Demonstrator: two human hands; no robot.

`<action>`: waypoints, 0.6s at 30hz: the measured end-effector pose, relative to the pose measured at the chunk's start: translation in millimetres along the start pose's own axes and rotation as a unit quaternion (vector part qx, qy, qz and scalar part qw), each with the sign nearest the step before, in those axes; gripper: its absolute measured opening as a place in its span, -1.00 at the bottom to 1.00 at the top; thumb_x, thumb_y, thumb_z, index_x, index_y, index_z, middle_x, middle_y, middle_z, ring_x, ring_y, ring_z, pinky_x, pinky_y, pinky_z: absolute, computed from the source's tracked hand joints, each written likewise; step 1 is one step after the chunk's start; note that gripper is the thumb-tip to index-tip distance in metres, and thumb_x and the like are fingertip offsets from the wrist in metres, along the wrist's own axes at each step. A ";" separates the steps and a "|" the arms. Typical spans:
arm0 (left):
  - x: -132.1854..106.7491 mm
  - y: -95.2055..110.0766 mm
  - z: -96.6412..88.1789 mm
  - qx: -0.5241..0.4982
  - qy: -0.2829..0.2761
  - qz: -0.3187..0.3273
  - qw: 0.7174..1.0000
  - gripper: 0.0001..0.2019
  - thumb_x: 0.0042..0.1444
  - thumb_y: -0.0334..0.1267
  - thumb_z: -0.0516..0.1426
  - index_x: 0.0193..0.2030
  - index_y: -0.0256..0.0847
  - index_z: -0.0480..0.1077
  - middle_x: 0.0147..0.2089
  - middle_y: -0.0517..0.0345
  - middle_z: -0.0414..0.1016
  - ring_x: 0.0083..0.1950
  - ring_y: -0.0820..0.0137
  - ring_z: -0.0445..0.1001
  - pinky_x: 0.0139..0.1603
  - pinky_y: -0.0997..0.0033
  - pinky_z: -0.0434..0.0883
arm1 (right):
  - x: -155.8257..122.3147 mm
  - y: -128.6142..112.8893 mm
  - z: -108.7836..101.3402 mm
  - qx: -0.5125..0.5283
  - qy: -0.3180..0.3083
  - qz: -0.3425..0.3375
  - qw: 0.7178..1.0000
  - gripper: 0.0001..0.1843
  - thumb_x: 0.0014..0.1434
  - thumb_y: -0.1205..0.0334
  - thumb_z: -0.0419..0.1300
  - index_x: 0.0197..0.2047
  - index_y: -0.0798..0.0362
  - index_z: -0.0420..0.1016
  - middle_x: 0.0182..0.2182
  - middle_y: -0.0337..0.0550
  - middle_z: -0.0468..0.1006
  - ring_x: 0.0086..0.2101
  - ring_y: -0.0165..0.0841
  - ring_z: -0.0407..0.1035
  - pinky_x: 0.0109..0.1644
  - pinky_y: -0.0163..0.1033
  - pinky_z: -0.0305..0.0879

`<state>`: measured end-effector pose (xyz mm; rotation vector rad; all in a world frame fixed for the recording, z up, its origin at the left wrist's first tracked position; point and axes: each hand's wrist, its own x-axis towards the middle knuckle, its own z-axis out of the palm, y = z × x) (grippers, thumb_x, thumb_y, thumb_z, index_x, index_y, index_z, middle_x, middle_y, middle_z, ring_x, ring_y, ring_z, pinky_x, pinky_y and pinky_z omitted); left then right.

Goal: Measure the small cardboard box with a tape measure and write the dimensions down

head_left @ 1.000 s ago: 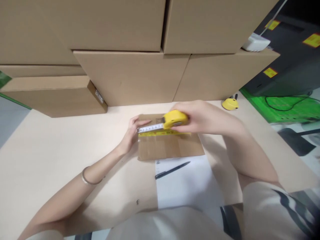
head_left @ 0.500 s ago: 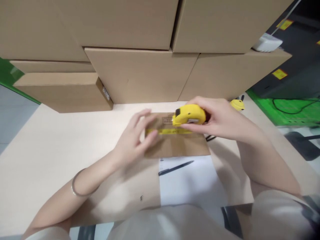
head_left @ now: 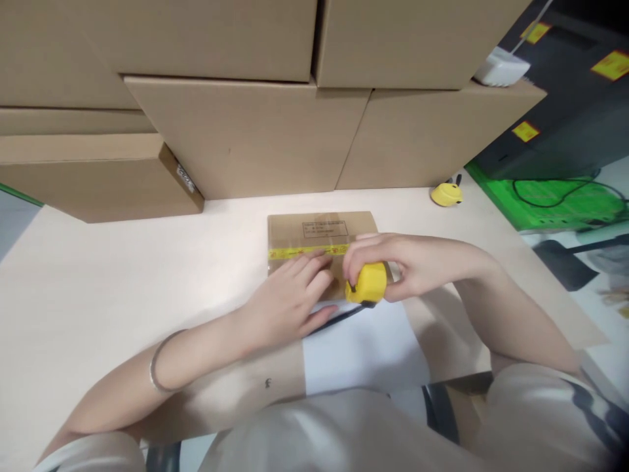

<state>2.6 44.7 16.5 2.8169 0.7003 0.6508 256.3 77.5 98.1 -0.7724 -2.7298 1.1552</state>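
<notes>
My right hand grips a yellow tape measure from above, over the front right part of a small cardboard box. Across the box runs a yellow strip with dark and red marks; behind it is a printed label. My left hand reaches over the front left part of the box, fingers stretched and thumb apart, holding nothing. Its fingertips lie by the strip; whether they press on the box I cannot tell. A dark pen rests on white paper, partly hidden by my thumb and the tape measure.
Large cardboard boxes are stacked along the back of the table. A flatter box stands at the back left. At the back right lies a small yellow object, and a white adapter sits on the stack.
The tape measure in my right hand has come towards me, from above the box's back to its front, and turned. My left hand has moved nearer and rightward. The view has shifted slightly.
</notes>
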 end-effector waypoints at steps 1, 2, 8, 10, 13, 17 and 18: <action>-2.6 -2.4 -1.4 -0.005 -0.011 0.008 1.000 -0.70 0.35 -0.04 0.04 0.00 -0.24 0.30 0.23 -0.30 0.41 0.30 -0.05 0.40 0.17 -0.08 0.50 | 2.3 1.4 -1.1 0.000 -0.008 -0.012 1.000 -0.66 0.01 0.44 0.21 -0.12 0.01 0.51 -0.14 -0.16 0.58 -0.08 -0.31 0.40 0.05 -0.19 0.32; -4.9 -4.6 -2.8 -0.008 -0.023 0.018 1.000 -0.74 0.35 -0.08 0.05 0.00 -0.23 0.32 0.28 -0.30 0.36 0.35 -0.06 0.35 0.20 -0.11 0.47 | 4.1 2.5 -2.6 0.001 -0.014 -0.016 1.000 -0.70 0.04 0.42 0.22 -0.12 0.01 0.51 -0.13 -0.15 0.58 -0.07 -0.31 0.40 0.05 -0.20 0.32; -5.0 -8.2 -8.9 0.021 -0.077 0.078 0.994 -0.44 0.28 -0.28 0.11 0.38 0.21 0.15 0.43 -0.13 0.18 0.45 -0.09 0.21 0.26 -0.14 0.40 | 13.4 1.5 -12.8 -0.008 -0.053 -0.015 0.998 -0.68 0.05 0.44 0.18 -0.11 0.00 0.48 -0.12 -0.12 0.56 -0.04 -0.29 0.38 0.06 -0.19 0.33; -2.1 -6.2 -9.3 0.050 -0.094 0.080 0.991 -0.37 0.30 -0.22 0.10 0.44 0.32 0.04 0.41 -0.11 0.21 0.43 -0.10 0.25 0.25 -0.11 0.41 | 18.1 1.7 -18.0 -0.024 -0.063 -0.014 0.998 -0.62 0.02 0.49 0.14 -0.09 -0.01 0.47 -0.11 -0.14 0.56 -0.03 -0.28 0.38 0.08 -0.19 0.33; -0.1 -3.1 -7.8 0.094 -0.094 0.079 0.988 -0.39 0.33 -0.12 0.07 0.47 0.24 0.00 0.37 -0.21 0.25 0.38 -0.14 0.32 0.23 -0.11 0.40 | 27.3 9.8 -33.8 -0.041 -0.065 -0.010 0.997 -0.58 0.01 0.51 0.08 -0.08 -0.02 0.47 -0.08 -0.17 0.57 -0.03 -0.30 0.40 0.08 -0.19 0.34; -1.5 -0.9 -4.8 0.120 -0.087 0.074 0.986 -0.36 0.31 -0.09 0.10 0.48 0.21 -0.01 0.34 -0.21 0.31 0.35 -0.13 0.36 0.25 -0.10 0.36 | 43.8 37.9 -70.4 -0.055 -0.015 0.024 0.998 -0.64 0.02 0.42 0.15 -0.09 -0.02 0.50 -0.02 -0.22 0.58 0.00 -0.29 0.43 0.07 -0.17 0.36; -1.8 -0.8 -4.5 0.121 -0.088 0.072 0.986 -0.35 0.30 -0.09 0.11 0.48 0.23 -0.01 0.34 -0.18 0.32 0.35 -0.11 0.35 0.26 -0.09 0.35 | 48.4 46.2 -79.5 -0.050 0.007 0.038 0.998 -0.65 0.02 0.39 0.17 -0.08 -0.02 0.50 -0.01 -0.23 0.58 -0.01 -0.29 0.44 0.05 -0.17 0.37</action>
